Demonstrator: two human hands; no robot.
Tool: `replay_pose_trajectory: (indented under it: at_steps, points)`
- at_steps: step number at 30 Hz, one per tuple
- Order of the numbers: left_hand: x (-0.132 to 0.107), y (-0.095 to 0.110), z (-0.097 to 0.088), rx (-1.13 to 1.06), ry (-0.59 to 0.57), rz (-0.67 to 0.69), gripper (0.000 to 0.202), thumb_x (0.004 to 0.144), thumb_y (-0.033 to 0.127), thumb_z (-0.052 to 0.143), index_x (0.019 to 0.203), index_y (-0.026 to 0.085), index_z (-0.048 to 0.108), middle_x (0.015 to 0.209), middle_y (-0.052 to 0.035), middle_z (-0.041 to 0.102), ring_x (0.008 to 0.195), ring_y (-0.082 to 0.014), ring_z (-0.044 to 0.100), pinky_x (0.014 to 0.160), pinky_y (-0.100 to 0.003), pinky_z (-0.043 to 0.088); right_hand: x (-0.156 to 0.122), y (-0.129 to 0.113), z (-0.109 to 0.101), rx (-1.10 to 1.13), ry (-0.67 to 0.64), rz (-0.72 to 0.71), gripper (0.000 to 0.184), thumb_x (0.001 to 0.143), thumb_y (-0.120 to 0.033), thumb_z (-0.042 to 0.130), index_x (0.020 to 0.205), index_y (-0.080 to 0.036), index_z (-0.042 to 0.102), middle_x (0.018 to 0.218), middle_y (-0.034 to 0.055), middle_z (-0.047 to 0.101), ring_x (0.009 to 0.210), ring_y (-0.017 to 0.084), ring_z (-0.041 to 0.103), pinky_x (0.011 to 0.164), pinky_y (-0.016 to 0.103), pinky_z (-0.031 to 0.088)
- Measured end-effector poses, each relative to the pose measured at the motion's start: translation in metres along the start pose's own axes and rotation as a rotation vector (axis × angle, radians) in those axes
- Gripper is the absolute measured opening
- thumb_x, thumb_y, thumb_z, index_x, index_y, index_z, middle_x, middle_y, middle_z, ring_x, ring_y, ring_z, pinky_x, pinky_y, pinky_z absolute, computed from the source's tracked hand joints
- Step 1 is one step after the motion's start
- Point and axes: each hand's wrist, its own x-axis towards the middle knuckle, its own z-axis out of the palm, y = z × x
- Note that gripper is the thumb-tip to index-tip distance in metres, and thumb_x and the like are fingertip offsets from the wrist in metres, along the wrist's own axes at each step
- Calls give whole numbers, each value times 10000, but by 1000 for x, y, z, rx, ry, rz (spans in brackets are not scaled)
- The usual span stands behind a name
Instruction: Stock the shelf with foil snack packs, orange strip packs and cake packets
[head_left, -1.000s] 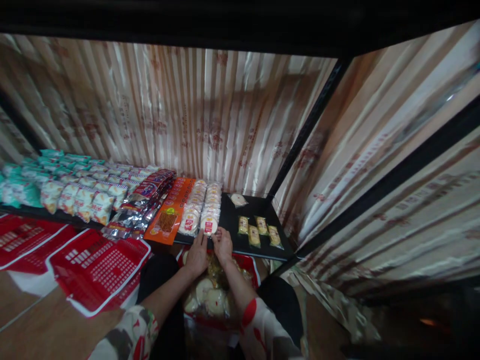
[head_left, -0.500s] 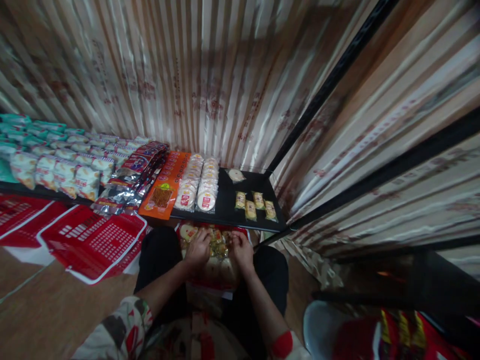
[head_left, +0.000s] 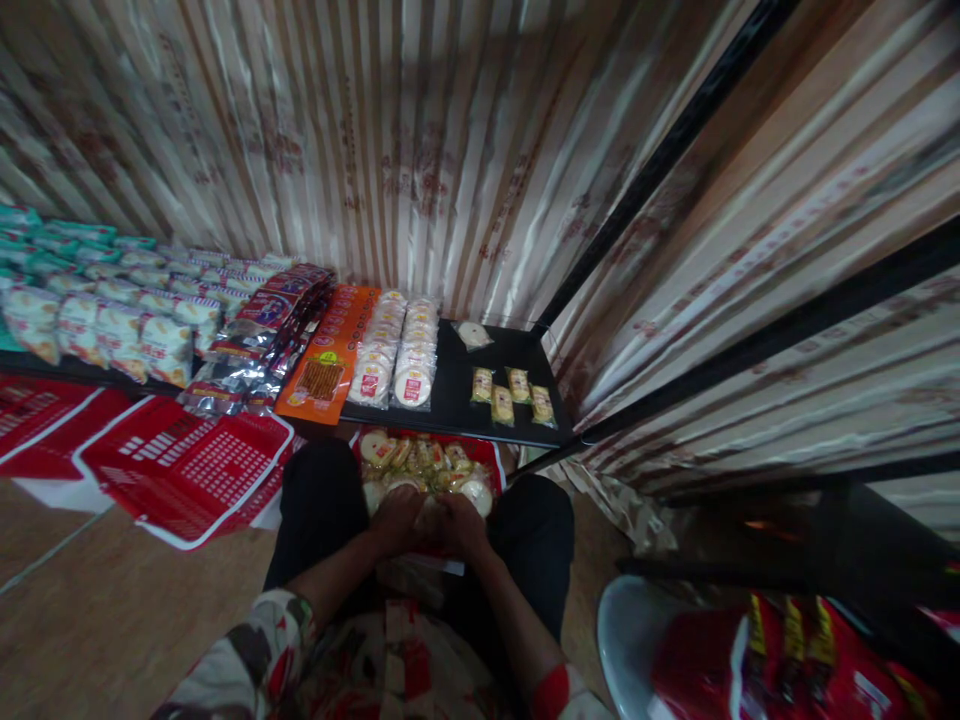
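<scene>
Between my knees sits a red basket (head_left: pixel 499 462) filled with round white crackers in clear wrappers and small yellow snack packets (head_left: pixel 431 455). My left hand (head_left: pixel 397 520) and my right hand (head_left: pixel 461 525) are close together over its near part, fingers curled. A pale round cracker packet (head_left: pixel 429 517) shows between them, gripped from both sides; the fingertips are partly hidden. Just beyond my right hand lies another round cracker packet (head_left: pixel 478 490).
On the black shelf (head_left: pixel 450 425) ahead stand two rows of round crackers (head_left: pixel 412 385), several yellow packets (head_left: pixel 502 405), a lone cracker packet (head_left: pixel 474 335), an orange bag (head_left: pixel 322 375) and white bags (head_left: pixel 165 345). Red baskets (head_left: pixel 225 470) lie left; a black pole (head_left: pixel 645 410) slants right.
Both hands have moved nearer me and closer together, from the small yellow packets to the round crackers. The view has tilted slightly.
</scene>
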Motion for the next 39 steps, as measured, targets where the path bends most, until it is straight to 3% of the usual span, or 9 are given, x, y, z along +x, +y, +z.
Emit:
replay_pose_trajectory:
  at_steps: [5,10,15,19,22,30,35,39]
  points:
    - [-1,3,-3,-29,48,-33,443,776,267,493,1210,190,445,1079,-100,498,1000,-228,470,882,-376,385,2,0,1,54,49,-6,315,754,-118,443,977,-163,661,974,89,667,943,183,586,860,277,416]
    - [-1,0,-1,-254,88,-118,489,741,194,505,1228,171,459,1145,-102,467,1022,-208,478,914,-350,391,3,-1,3,119,58,-24,318,798,-177,409,996,-188,658,975,72,679,916,184,608,822,295,444]
    - [9,-10,-2,-635,193,-450,429,608,114,612,1035,147,609,1081,-86,569,1079,-236,484,958,-359,371,1,1,10,167,22,-221,383,742,-128,472,1083,-205,629,1084,72,654,1014,187,577,898,331,424]
    - [16,-13,-11,-751,196,-589,306,666,73,548,957,116,634,885,-74,648,899,-198,591,806,-314,461,-1,2,13,142,0,-386,380,721,-195,578,1097,-226,621,1144,77,625,1069,213,543,936,388,399]
    - [19,-12,-20,-839,205,-658,263,688,58,525,922,102,638,774,-61,659,733,-161,616,676,-262,475,-1,0,11,123,16,-427,394,715,-300,640,1102,-231,618,1133,84,625,1071,233,535,931,407,399]
    - [30,-7,-41,-993,289,-750,17,682,120,606,671,130,599,581,-9,593,566,-127,562,564,-226,429,-1,-17,-3,119,-10,-420,474,734,-323,620,1192,-214,556,1200,90,591,1131,242,507,961,386,387]
    - [32,-1,-57,-1106,287,-739,211,759,281,584,603,147,537,485,20,520,435,-92,483,472,-208,405,-1,-31,-14,257,64,-296,362,851,-325,413,1151,-215,583,1085,79,653,991,202,596,859,325,451]
    - [33,7,-77,-1203,280,-691,276,803,374,528,641,151,532,518,13,547,452,-89,508,475,-196,431,5,-36,-22,423,158,-166,366,841,-385,408,1072,-198,621,973,71,688,872,201,627,782,307,474]
